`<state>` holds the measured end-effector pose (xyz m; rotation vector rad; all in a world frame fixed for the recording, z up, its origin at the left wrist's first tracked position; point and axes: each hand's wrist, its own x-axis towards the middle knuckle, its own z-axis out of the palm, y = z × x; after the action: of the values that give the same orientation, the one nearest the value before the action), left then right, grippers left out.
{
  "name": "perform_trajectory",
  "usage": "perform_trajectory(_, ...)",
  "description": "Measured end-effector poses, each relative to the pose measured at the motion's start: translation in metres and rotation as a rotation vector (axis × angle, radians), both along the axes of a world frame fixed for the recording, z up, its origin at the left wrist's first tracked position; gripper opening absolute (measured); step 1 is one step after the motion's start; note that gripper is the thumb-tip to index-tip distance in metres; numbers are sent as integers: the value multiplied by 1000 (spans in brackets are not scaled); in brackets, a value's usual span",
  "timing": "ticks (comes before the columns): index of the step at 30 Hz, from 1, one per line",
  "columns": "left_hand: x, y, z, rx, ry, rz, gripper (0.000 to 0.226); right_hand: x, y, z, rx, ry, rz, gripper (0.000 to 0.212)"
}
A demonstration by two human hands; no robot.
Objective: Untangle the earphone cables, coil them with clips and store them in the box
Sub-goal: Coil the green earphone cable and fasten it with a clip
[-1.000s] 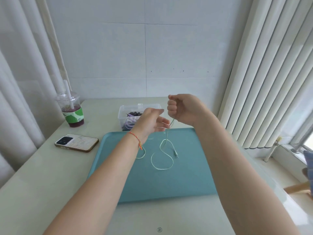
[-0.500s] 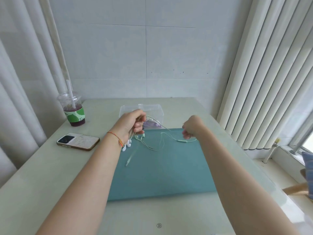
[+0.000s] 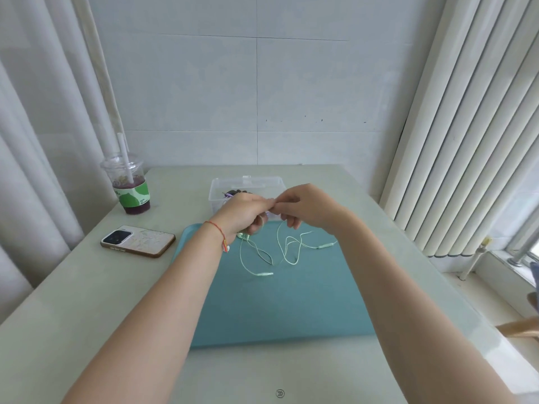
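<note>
A pale green earphone cable point(image 3: 287, 250) hangs in loops from both hands onto the teal tray point(image 3: 280, 304). Its plug point(image 3: 264, 274) and inline remote point(image 3: 326, 245) lie on the tray. My left hand point(image 3: 243, 215) grips a bunch of the cable, with earbuds showing just below its fingers. My right hand point(image 3: 303, 207) pinches the cable right beside the left fingertips. Behind the hands stands a clear plastic box point(image 3: 246, 189) with dark and purple items inside.
A phone point(image 3: 137, 241) lies face down left of the tray. A lidded drink cup with a straw point(image 3: 129, 185) stands at the back left. Curtains hang on the left, vertical blinds on the right, and the tiled wall is close behind the table.
My hands, apart half a second ago, have come together over the tray's far edge. The cable now drapes in loops below them, with the plug resting on the tray.
</note>
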<state>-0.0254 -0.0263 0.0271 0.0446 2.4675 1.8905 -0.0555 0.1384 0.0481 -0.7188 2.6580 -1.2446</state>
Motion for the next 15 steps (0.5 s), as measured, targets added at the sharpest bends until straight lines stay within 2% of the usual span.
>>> perform_trajectory(3,1,-6,-5,-54,-12,-55,22,-9,11,-4,-72,6,-90,12)
perform_trajectory(7,-1,-8,-9,-49,-31,-93,11,-21,11,-6,-148,106,-239,9)
perform_trajectory(10,-3,-7,-11,-60,-17,-31,12,-28,7,-6,-203,176,-294,7)
perform_trajectory(15,-5,-11,-15,-231,-78,22,17,-34,5,-5,-333,268,-472,10)
